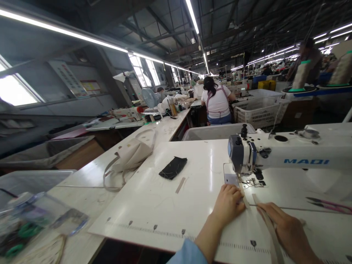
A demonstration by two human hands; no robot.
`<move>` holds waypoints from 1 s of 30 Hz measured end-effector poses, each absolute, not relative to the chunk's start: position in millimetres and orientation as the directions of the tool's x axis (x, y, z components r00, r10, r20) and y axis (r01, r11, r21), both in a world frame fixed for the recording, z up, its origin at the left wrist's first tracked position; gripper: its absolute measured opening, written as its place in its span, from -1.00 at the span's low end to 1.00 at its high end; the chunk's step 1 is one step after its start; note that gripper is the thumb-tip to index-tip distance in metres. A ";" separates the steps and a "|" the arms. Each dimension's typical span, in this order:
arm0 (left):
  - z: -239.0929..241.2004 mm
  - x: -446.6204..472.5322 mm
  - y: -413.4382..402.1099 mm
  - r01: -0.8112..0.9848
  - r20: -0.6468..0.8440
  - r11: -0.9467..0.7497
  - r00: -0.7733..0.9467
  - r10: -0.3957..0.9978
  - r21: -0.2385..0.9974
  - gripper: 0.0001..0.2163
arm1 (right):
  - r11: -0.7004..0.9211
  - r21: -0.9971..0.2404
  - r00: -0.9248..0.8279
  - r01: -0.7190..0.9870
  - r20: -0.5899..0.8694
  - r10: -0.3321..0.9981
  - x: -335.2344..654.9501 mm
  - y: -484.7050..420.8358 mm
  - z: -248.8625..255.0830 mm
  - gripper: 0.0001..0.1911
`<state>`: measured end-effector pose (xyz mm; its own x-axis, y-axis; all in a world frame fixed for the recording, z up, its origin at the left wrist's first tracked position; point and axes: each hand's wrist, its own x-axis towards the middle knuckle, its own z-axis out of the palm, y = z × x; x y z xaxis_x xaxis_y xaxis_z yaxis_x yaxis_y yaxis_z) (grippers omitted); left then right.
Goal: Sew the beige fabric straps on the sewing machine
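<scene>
Just in front of the needle area of a white sewing machine (286, 156), my left hand (228, 202) rests with curled fingers on a narrow beige fabric strip (245, 201) that leads under the presser foot. Its fingertips are partly hidden. To the right, my right hand (290, 229) is closed on a beige strap (271, 236), with thumb and forefinger near its far end. The strap runs down past the table's front edge. Whether both lengths are one piece I cannot tell.
Pink-handled thread snips (330, 206) lie at the right. A black fabric piece (173, 168) and a short beige scrap (180, 185) lie left of the machine. Further left are a cream bag (132, 157) and a clear plastic container (66, 216). A person (217, 99) sits ahead beside a white basket (255, 112).
</scene>
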<state>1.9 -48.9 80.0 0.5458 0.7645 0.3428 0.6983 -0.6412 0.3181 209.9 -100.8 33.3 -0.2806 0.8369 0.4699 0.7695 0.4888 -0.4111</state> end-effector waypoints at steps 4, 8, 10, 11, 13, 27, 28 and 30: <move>82.3 1.9 -45.9 0.690 0.352 -0.643 0.541 0.763 0.332 -0.88 | 0.496 -0.411 -0.282 0.765 0.478 0.832 207.0 -97.7 37.9 -0.64; 84.4 0.9 -43.0 0.680 0.367 -0.650 0.541 0.757 0.338 -0.89 | 0.477 -0.423 -0.268 0.770 0.464 0.844 204.6 -95.1 42.9 -0.67; 84.9 0.4 -42.1 0.681 0.363 -0.649 0.541 0.759 0.340 -0.89 | 0.490 -0.419 -0.298 0.764 0.444 0.845 204.0 -95.2 44.8 -0.67; 85.0 0.1 -41.8 0.684 0.360 -0.644 0.538 0.762 0.341 -0.89 | 0.494 -0.421 -0.309 0.761 0.435 0.846 203.6 -95.5 45.7 -0.67; 85.2 -0.2 -41.1 0.698 0.353 -0.632 0.529 0.772 0.337 -0.88 | 0.489 -0.441 -0.316 0.752 0.410 0.856 202.3 -95.9 47.6 -0.68; 94.0 0.3 -43.4 0.760 0.321 -0.583 0.498 0.806 0.286 -0.75 | 0.414 -0.466 -0.281 0.782 0.329 0.902 163.4 -57.0 66.5 -0.79; 94.0 0.3 -43.0 0.751 0.322 -0.595 0.509 0.798 0.288 -0.75 | 0.413 -0.465 -0.280 0.783 0.330 0.902 162.2 -55.0 65.1 -0.78; 93.2 0.3 -41.8 0.745 0.322 -0.602 0.517 0.793 0.287 -0.74 | 0.411 -0.463 -0.275 0.785 0.334 0.902 160.8 -52.0 61.7 -0.77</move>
<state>0.3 -41.8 93.2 0.5167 0.7934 0.3218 0.7453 -0.6018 0.2870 160.8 -52.0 61.7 -0.2749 0.9017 0.3337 0.7855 0.4108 -0.4629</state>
